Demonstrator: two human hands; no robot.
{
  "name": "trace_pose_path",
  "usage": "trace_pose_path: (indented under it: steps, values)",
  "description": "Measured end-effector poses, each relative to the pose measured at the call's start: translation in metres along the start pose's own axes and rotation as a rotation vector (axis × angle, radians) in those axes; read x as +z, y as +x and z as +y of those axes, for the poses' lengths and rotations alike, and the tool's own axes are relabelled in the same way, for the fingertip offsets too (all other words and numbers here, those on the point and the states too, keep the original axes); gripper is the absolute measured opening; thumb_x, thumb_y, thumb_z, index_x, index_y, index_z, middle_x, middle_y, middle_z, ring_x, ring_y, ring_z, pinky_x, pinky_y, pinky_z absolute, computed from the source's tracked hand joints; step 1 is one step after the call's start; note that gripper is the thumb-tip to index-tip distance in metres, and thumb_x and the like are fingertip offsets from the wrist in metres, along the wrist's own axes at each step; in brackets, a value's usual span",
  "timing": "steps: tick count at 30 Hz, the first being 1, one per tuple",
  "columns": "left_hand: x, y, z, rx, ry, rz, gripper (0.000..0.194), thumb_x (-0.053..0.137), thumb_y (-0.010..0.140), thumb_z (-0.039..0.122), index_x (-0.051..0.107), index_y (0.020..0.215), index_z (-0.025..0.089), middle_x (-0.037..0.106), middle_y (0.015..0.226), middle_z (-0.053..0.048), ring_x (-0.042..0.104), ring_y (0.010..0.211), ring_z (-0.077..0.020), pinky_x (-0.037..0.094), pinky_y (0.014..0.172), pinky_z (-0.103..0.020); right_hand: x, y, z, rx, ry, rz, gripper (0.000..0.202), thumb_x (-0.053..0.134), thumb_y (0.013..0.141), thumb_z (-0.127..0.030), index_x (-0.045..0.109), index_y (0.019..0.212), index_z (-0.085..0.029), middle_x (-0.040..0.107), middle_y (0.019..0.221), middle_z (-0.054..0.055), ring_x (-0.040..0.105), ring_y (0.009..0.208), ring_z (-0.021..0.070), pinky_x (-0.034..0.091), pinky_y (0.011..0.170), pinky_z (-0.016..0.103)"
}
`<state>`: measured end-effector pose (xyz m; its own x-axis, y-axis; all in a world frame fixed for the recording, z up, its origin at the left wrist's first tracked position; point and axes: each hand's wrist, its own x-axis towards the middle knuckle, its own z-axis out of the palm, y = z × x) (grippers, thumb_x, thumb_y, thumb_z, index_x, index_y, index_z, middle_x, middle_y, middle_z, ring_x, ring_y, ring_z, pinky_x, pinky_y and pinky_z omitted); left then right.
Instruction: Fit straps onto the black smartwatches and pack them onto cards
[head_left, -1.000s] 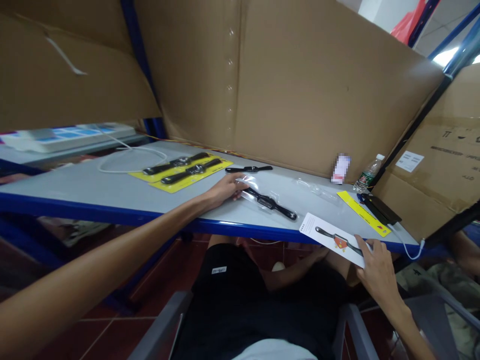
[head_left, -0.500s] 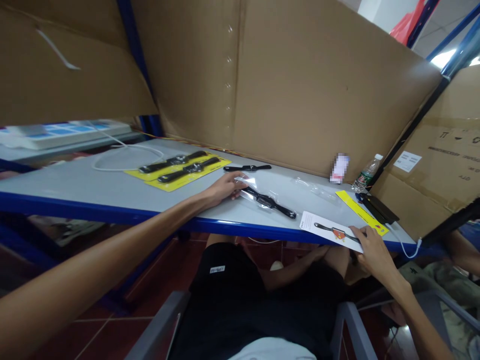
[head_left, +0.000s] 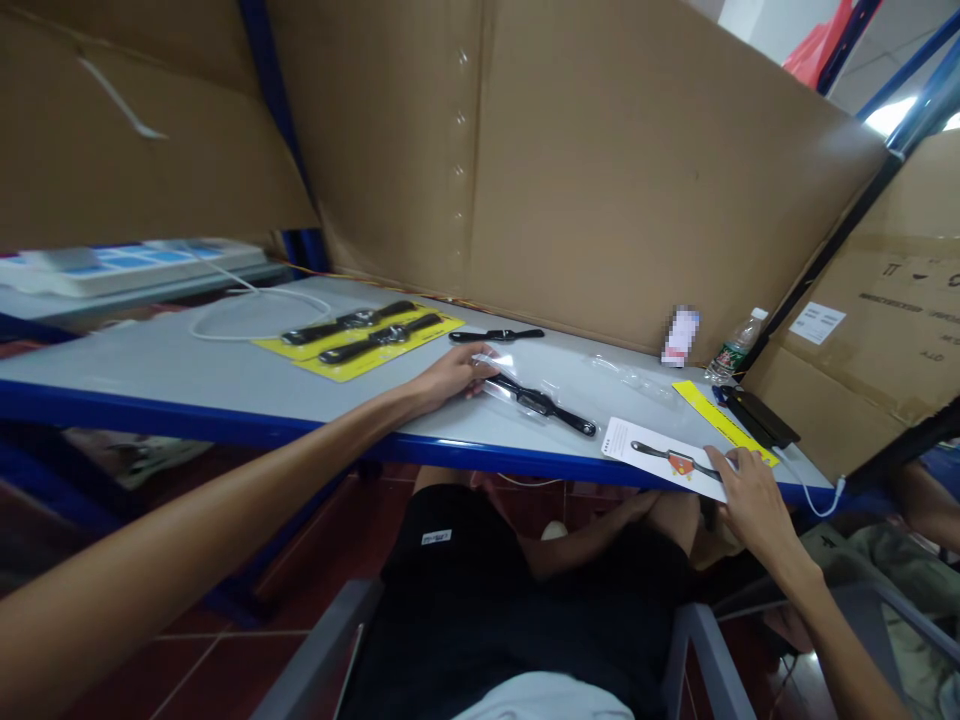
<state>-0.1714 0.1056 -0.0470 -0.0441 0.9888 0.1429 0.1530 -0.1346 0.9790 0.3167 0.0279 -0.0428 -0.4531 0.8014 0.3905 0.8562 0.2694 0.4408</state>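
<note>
My left hand is closed on the left end of a clear plastic package. A black two-handled tool lies in or under that plastic, near the table's front edge. Between its fingers and thumb, my right hand pinches the right end of a white printed card showing a picture of the same kind of tool. The card is at the front edge, right of the package. Another black tool rests on the table behind my left hand.
Two black tools lie on yellow cards at the left, beside a white cable. A clear plastic piece, a yellow strip, a dark object and a bottle are at the right. Cardboard stands behind.
</note>
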Motion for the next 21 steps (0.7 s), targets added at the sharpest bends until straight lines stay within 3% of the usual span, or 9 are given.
trace_pose_path:
  steps: [4,10,21]
  values:
    - [-0.001,0.002,-0.004,0.014,0.027,-0.018,0.013,0.07,0.081,0.024,0.061,0.086,0.017,0.049,0.054,0.004,0.044,0.046,-0.0096,0.032,0.042,-0.019,0.001,-0.002,0.002,-0.004,-0.025,-0.003,0.062,0.068,0.079,-0.012,0.054,0.14,-0.017,0.057,0.11,0.015,0.052,0.103,0.0311,0.044,0.091,0.042]
    - [-0.003,0.007,-0.01,0.016,0.025,-0.001,0.013,0.073,0.08,0.024,0.063,0.084,0.017,0.05,0.057,0.003,0.047,0.046,-0.0102,0.032,0.041,-0.019,0.001,-0.004,0.0,0.008,-0.019,-0.009,0.066,0.066,0.078,-0.011,0.052,0.141,-0.017,0.056,0.114,0.017,0.051,0.105,0.0329,0.043,0.092,0.044]
    - [0.001,0.001,0.001,-0.052,0.051,0.024,0.031,0.072,0.08,0.024,0.067,0.108,0.012,0.051,0.053,0.005,0.048,0.046,-0.0106,0.033,0.042,-0.02,-0.008,-0.015,-0.013,-0.029,-0.03,-0.07,0.06,0.068,0.084,-0.022,0.052,0.141,-0.012,0.059,0.113,0.017,0.052,0.104,0.0332,0.041,0.09,0.042]
